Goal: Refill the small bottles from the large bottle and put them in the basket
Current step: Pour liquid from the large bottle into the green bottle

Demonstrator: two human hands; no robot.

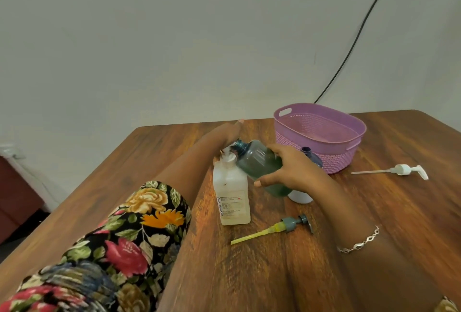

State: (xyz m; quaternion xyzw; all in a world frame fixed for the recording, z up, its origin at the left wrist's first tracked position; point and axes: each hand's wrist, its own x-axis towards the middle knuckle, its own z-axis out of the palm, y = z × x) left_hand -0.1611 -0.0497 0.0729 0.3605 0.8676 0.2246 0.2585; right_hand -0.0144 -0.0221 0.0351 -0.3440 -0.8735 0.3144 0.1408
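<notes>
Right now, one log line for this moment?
left hand: on pump of large bottle | right hand: holds green bottle tilted to it | basket: empty

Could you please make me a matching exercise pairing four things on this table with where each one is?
1 green bottle
2 basket
3 white pump
4 grey pump

A lying right of the basket
B tilted in the right hand
C lying nearest the camera
D standing farthest back

Pairs: 1-B, 2-D, 3-A, 4-C
</notes>
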